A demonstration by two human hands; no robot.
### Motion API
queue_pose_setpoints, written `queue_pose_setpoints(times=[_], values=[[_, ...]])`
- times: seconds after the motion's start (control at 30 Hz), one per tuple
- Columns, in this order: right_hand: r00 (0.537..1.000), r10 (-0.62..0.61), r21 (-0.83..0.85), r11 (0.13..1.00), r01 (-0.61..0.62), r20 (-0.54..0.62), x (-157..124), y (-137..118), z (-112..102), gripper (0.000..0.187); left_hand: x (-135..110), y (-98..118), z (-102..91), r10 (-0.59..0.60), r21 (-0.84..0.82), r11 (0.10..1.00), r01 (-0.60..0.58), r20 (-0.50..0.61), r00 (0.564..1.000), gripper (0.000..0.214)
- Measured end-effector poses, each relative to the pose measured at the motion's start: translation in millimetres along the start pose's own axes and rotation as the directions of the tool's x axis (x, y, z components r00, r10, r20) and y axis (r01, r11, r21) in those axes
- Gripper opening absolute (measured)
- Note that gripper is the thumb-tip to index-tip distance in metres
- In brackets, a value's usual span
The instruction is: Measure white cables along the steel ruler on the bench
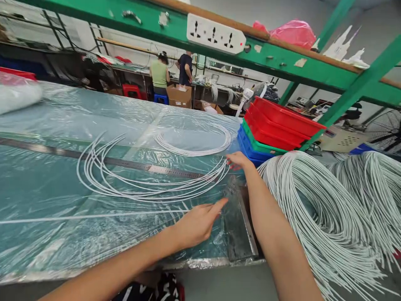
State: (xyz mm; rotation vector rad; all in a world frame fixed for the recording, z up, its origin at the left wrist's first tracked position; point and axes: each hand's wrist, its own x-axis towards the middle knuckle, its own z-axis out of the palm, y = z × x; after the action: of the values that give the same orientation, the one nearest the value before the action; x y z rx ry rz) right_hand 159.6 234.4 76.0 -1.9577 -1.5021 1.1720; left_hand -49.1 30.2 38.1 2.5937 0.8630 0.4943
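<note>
My left hand (199, 221) is closed low over the near part of the table, its index finger reaching toward a dark metal plate (236, 225). A single straight white cable (94, 217) runs in from the left edge and into this hand. My right hand (238, 160) is farther off, its fingers closed at the right-hand ends of a loosely looped bunch of white cables (150, 190); the fingertips are partly hidden. A second curved bunch of white cables (191, 151) lies just beyond. A long steel ruler (134, 164) passes under the nearer bunch.
Clear plastic film covers the green table (40, 179). Stacked red, green and blue trays (275, 125) stand at the right, beside large coils of white cable (300, 200). A green shelf beam with a power strip (216, 33) crosses above. Two people are at a far bench.
</note>
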Motion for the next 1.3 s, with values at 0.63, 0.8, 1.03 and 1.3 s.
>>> queue_pose_setpoints(times=[0.63,0.8,1.03,1.3], values=[[0.999,-0.017,-0.048,0.999,0.019,0.05,-6,-2,-1,0.017,-15,0,-6.3,-0.245,-0.335,0.924,0.184,-0.151,0.958,0.041],[0.831,-0.161,0.01,0.983,0.184,0.533,-36,-28,20,0.038,18,-34,-20.2,-0.448,-0.426,0.858,0.288,-0.345,0.825,0.041],[0.63,-0.241,0.058,0.953,0.296,0.738,-62,-46,53,0.058,62,-60,-47.8,-0.472,-0.294,0.88,0.373,-0.456,0.755,0.064],[0.583,-0.367,0.247,0.928,0.278,0.725,-45,-27,46,0.058,46,-57,-54.8,-0.465,-0.042,0.869,0.494,-0.414,0.783,0.026]])
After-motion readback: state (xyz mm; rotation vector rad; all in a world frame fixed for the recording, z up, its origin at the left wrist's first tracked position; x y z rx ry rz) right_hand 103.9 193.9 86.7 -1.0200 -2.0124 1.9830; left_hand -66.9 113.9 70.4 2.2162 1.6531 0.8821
